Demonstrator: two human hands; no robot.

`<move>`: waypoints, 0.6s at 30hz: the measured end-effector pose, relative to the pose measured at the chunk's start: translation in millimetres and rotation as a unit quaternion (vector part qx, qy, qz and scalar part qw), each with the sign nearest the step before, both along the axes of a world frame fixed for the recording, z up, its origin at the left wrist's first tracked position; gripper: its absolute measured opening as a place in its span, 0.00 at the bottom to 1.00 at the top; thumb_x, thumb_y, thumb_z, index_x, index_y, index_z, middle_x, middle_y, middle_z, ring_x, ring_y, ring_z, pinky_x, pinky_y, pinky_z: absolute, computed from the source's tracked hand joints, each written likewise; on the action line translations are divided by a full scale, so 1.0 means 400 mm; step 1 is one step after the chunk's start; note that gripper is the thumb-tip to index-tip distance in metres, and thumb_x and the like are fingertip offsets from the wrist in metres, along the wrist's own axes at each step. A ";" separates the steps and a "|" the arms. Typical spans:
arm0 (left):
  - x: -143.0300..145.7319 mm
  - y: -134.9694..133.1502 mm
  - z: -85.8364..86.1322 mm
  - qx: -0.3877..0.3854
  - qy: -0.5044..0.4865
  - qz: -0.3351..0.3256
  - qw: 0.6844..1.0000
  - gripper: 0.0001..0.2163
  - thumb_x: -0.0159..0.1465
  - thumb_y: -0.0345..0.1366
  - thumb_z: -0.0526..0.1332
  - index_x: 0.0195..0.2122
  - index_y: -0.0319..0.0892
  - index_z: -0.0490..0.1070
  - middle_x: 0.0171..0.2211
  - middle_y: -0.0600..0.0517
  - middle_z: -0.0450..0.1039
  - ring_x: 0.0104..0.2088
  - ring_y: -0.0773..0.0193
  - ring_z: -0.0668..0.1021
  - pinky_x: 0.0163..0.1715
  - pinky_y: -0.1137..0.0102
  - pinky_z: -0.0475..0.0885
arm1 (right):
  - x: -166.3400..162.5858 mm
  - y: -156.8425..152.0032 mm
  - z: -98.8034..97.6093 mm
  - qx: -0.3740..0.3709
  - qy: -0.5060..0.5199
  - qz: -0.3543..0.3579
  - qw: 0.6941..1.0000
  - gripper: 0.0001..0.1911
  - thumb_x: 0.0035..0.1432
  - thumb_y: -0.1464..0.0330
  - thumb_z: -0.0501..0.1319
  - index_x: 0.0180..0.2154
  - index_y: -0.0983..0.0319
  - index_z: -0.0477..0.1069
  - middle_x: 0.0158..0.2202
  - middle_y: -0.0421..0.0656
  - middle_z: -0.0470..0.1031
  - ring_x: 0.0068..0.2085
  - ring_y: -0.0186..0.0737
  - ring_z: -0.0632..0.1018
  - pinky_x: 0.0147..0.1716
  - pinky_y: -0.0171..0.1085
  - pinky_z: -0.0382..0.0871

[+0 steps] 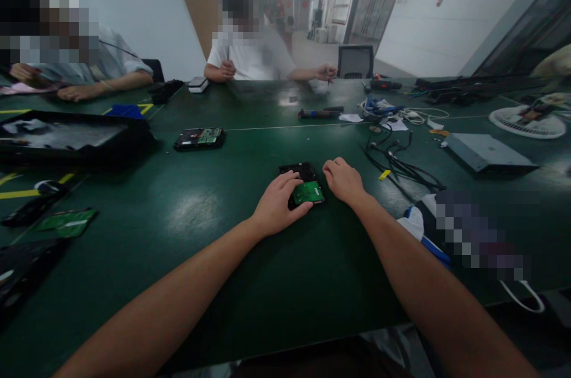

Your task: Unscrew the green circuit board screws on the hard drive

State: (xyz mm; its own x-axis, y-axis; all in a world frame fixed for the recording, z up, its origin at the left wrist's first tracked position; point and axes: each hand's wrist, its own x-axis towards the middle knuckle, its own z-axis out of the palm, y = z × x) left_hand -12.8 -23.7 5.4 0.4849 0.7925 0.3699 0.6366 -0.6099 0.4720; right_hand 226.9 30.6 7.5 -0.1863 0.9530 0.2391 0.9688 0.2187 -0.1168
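A black hard drive [304, 173] lies flat on the green table [214, 217] with its green circuit board [308, 192] facing up. My left hand [279, 204] rests on the drive's left edge, fingers curled against it and thumb touching the circuit board. My right hand [342, 180] sits at the drive's right edge with its fingers curled inward; whether they pinch anything is hidden.
A second hard drive [199, 138] lies further back left, beside a large black tray [66, 139]. Black cables [397, 161], a grey box [488, 153], a screwdriver [319, 112] and a white fan [529, 117] lie to the right. Two other people sit across the table.
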 end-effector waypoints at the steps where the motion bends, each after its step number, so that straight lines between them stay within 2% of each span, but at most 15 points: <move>1: 0.000 0.000 0.000 -0.002 0.003 0.004 1.000 0.27 0.67 0.52 0.63 0.62 0.42 0.68 0.67 0.40 0.65 0.70 0.48 0.65 0.71 0.48 0.58 | 0.001 0.001 0.000 -0.004 0.001 -0.001 1.000 0.12 0.72 0.64 0.53 0.47 0.56 0.75 0.48 0.50 0.73 0.38 0.46 0.77 0.33 0.41 0.63; 7: 0.000 0.003 -0.001 -0.029 0.031 0.002 0.999 0.32 0.69 0.56 0.58 0.68 0.39 0.63 0.73 0.39 0.56 0.74 0.49 0.57 0.73 0.48 0.50 | 0.005 0.001 0.000 0.004 0.022 0.006 1.000 0.11 0.71 0.64 0.54 0.45 0.56 0.76 0.48 0.49 0.73 0.39 0.46 0.77 0.34 0.41 0.64; 12: -0.001 0.007 -0.007 -0.041 0.042 0.001 0.998 0.33 0.70 0.57 0.56 0.69 0.40 0.61 0.74 0.40 0.53 0.75 0.50 0.55 0.73 0.48 0.50 | 0.019 -0.015 0.011 0.033 0.068 0.019 0.997 0.11 0.71 0.64 0.55 0.45 0.57 0.75 0.48 0.48 0.73 0.42 0.45 0.77 0.37 0.40 0.66; 18: -0.003 0.008 -0.008 -0.039 0.037 -0.001 0.999 0.32 0.70 0.56 0.56 0.68 0.40 0.63 0.73 0.40 0.56 0.74 0.50 0.56 0.73 0.49 0.52 | 0.014 -0.043 0.027 0.008 0.117 0.116 0.986 0.09 0.71 0.66 0.56 0.41 0.59 0.74 0.45 0.46 0.74 0.45 0.42 0.76 0.46 0.39 0.69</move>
